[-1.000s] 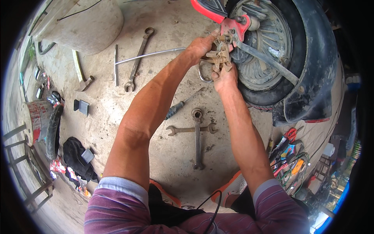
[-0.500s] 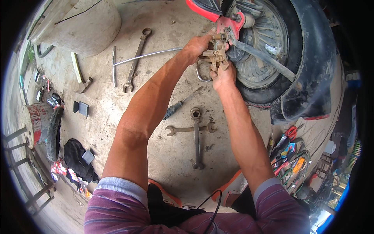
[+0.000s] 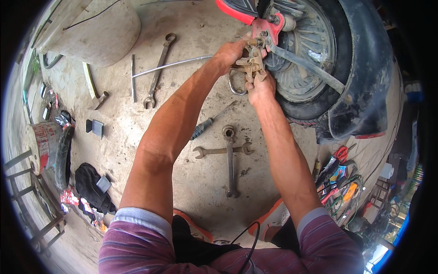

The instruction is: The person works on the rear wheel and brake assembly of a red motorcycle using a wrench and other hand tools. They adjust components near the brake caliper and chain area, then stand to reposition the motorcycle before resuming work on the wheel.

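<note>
At the wheel's left side, both hands are closed on a dirty tan metal part that looks like a brake caliper (image 3: 251,67). My left hand (image 3: 232,54) grips its upper left side, the fingertips by a brass-coloured cylinder (image 3: 256,42). From below, my right hand (image 3: 263,90) holds the lower end, thumb against the metal. Just above sits a red bracket (image 3: 273,28) beside the wheel hub. A grey metal bar (image 3: 310,67) slants from there across the spoked wheel (image 3: 315,41). A curved metal loop (image 3: 233,84) hangs left of my right hand. Some fingers are hidden behind the part.
On the concrete lie a long wrench (image 3: 160,68), a T-handle bar (image 3: 171,65), a hammer (image 3: 96,93), a screwdriver (image 3: 210,122) and two crossed wrenches (image 3: 230,160). A large pale bucket (image 3: 98,36) stands far left. Assorted tools (image 3: 342,182) lie at right, near a black fender (image 3: 369,77).
Almost nothing differs. Both hands keep their grip on the caliper-like part, and the view has shifted very slightly.
</note>
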### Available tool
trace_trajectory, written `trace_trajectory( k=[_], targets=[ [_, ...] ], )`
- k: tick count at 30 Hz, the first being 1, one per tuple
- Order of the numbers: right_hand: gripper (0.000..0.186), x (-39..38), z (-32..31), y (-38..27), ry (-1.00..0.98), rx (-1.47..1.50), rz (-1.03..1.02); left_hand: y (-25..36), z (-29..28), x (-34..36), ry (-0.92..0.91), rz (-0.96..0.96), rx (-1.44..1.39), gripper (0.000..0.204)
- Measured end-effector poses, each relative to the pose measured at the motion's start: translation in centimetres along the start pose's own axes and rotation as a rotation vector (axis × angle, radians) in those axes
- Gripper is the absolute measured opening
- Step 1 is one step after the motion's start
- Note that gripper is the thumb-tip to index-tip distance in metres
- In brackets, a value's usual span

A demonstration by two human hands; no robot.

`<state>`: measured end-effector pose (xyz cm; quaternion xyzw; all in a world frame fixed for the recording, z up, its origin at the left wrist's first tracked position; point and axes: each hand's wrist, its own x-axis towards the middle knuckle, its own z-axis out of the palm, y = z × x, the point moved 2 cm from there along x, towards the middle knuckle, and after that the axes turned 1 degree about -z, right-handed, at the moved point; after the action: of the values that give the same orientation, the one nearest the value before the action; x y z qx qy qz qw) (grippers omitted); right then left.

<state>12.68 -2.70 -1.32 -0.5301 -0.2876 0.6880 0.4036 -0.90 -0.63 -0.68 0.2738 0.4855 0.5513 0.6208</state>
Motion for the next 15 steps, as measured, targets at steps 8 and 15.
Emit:
trace_trajectory(
  k=[8, 15],
  targets=[
    [0.014, 0.6, -0.2, 0.4, -0.098, 0.097, 0.014, -0.7, -0.3, 0.9, -0.001, -0.045, -0.061, 0.036],
    [0.012, 0.4, -0.2, 0.1, -0.019, -0.005, -0.004, 0.0, 0.1, -0.1, -0.003, -0.033, -0.030, 0.038]
  ],
)
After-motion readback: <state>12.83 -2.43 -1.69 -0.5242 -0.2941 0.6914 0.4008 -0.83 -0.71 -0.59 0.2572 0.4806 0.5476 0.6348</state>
